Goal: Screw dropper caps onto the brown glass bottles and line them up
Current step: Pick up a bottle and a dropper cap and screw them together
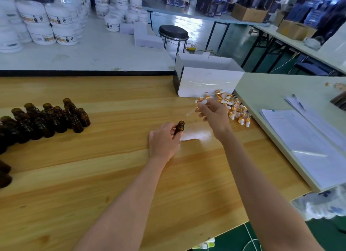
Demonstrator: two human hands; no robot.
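Over wooden table (93,166), left hand (163,144) grips bottle (180,127), right hand (215,115) pinches dropper cap (199,103).

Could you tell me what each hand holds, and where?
Left hand: brown bottle, by its body. Right hand: dropper cap, by its bulb end.

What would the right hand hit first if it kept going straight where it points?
Likely the loose dropper caps at the foot of the white box, then the box itself; depth is hard to judge.
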